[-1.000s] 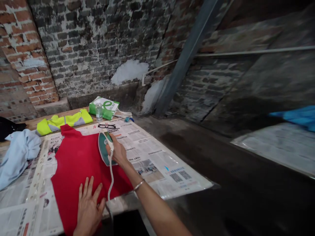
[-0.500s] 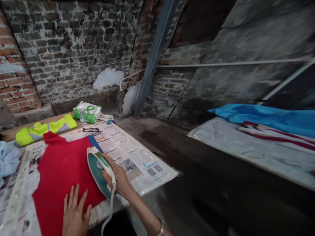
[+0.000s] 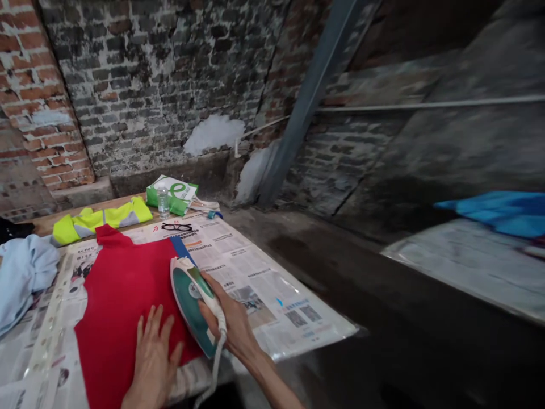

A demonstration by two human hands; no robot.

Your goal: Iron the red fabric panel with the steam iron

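My right hand (image 3: 234, 324) is wrapped round the handle of a green and white clothes iron (image 3: 193, 307). The iron lies along the right edge of a red garment piece (image 3: 128, 284), its tip close to a blue strip (image 3: 183, 250) at the cloth's upper right. Flat on the lower part of the red cloth rests my left hand (image 3: 155, 358), fingers spread, just left of the iron. A white cord (image 3: 217, 363) runs from the iron's heel down past the table's front edge.
Plastic-covered newspaper (image 3: 272, 295) lines the table. Glasses (image 3: 176, 227), a clear bottle (image 3: 163, 203), a green and white bag (image 3: 179, 190) and a yellow garment (image 3: 102, 218) lie at the back. Pale blue cloth (image 3: 29, 272) is at left; a second table (image 3: 468, 261) with blue fabric stands right.
The view has turned left, so everything sits farther right in the picture. Both hands and the iron keep nearly the same places on the red cloth.
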